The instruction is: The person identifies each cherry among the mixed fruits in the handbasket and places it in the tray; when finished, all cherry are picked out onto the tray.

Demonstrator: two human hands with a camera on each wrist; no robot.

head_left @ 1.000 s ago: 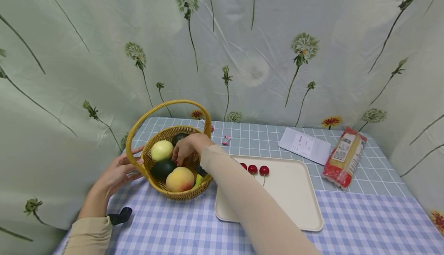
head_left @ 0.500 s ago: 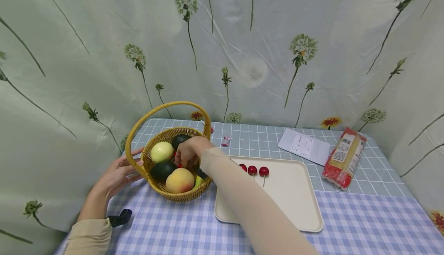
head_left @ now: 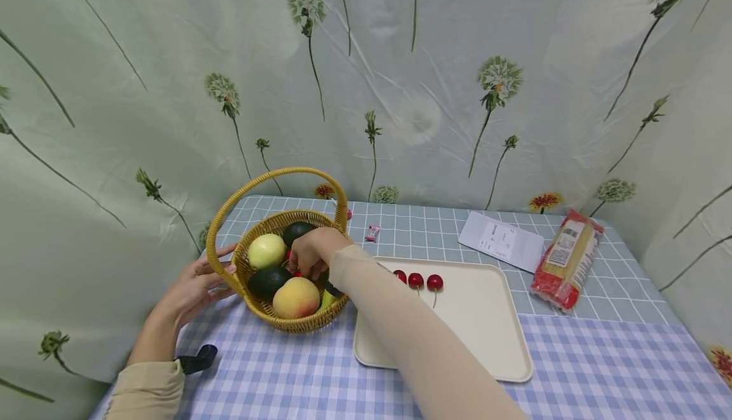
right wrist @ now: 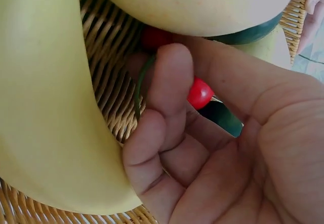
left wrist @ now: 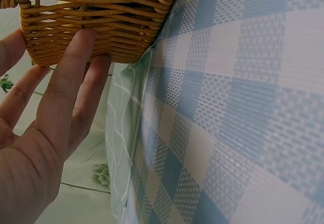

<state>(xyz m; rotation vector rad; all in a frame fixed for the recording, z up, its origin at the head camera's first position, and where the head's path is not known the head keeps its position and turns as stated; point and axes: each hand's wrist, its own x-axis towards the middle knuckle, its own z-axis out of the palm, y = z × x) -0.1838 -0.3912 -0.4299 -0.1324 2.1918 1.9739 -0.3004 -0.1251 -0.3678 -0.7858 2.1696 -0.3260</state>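
Reaching into a wicker basket (head_left: 303, 326), a person curls the right hand (head_left: 314, 248) beside a red cherry (right wrist: 200, 93); whether the fingers pinch anything cannot be told.
Round and glossy, the cherry shows between thumb and curled fingers, nearer this hand than the left hand (head_left: 194, 286), whose extended fingers touch the basket's outer side. A slender green stem (right wrist: 138, 89) runs past two right fingertips.

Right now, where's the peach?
Head view, left of centre: the peach sits in the basket, near side, right of a dark green fruit, just below the right hand in frame.
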